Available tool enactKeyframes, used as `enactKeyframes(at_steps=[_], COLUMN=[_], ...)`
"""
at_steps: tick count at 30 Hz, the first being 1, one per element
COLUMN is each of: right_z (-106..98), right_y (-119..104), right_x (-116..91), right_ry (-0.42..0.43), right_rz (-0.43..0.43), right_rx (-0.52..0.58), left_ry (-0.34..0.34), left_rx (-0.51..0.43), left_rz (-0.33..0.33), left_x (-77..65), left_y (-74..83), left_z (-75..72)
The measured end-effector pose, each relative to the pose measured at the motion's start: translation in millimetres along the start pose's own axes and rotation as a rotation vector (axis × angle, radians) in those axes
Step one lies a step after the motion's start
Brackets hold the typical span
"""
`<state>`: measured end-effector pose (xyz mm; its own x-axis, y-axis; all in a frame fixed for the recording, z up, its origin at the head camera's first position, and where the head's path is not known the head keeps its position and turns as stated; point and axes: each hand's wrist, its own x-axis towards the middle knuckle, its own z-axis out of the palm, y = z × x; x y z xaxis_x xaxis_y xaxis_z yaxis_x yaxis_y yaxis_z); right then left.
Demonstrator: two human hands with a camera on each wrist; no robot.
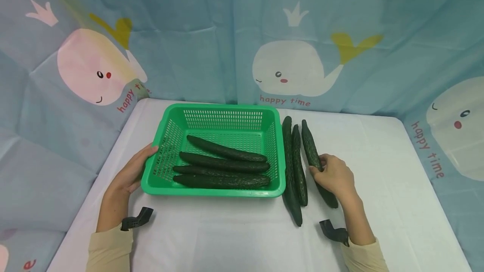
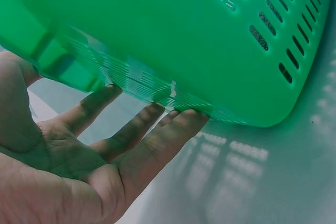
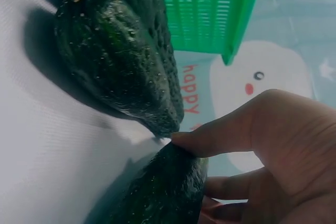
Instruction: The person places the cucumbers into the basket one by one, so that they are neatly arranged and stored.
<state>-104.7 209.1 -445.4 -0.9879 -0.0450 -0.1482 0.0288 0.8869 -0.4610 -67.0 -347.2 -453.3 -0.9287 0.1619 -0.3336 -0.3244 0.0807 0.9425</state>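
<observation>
Inside the green plastic basket (image 1: 213,192), several dark green cucumbers (image 1: 223,163) lie side by side. My left hand (image 1: 132,169) is at the basket's left side, its fairly straight fingers (image 2: 144,127) touching the outer wall. Right of the basket, my right hand (image 1: 334,174) pinches a cucumber (image 1: 311,144) between thumb and fingers, around its middle. In the right wrist view, the thumb (image 3: 210,139) presses on that cucumber's near side, while the other fingers go behind it. Two more cucumbers, a longer one (image 1: 288,158) and a shorter one (image 1: 298,163), lie between it and the basket.
A white cloth (image 1: 234,230) covers the table. Blue curtains (image 1: 189,53) with whale prints hang behind it and along both sides. Black wrist mounts (image 1: 138,218) sit on both forearms. The two loose cucumbers lie right against the basket's right side.
</observation>
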Motion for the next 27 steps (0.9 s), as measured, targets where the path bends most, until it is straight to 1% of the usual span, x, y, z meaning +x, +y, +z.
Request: enactKeyframes(at_steps=[4,11,15,21,24,27], right_z=[-3,-6,-7,-12,-18,-26], right_y=[-2,-7,-11,-20,-25,-32], right_x=[-1,-6,-6,-6,-6,-2], right_ry=[0.047,0.102,0.130,0.147,0.136,0.112], right_rz=[-0.032,-0.066,-0.104,-0.196,-0.254,-0.319], right_rx=[0.012,0.035,0.067,0.143,0.192,0.217], left_ry=[-0.019,0.002,-0.013,-0.032,-0.033,-0.032], left_rx=[-0.016,0.022,0.017,-0.006,0.004,0.008], left_rz=[0.017,0.021,0.033,0.048,0.045,0.047], left_x=[-1.0,-2.7,-2.5,-0.5,-0.2,-0.4], left_y=[-1.7,-2.5,-2.9,-1.6,-0.5,0.1], left_z=[-1.2,-1.9,-2.1,-2.3,-0.3,2.5])
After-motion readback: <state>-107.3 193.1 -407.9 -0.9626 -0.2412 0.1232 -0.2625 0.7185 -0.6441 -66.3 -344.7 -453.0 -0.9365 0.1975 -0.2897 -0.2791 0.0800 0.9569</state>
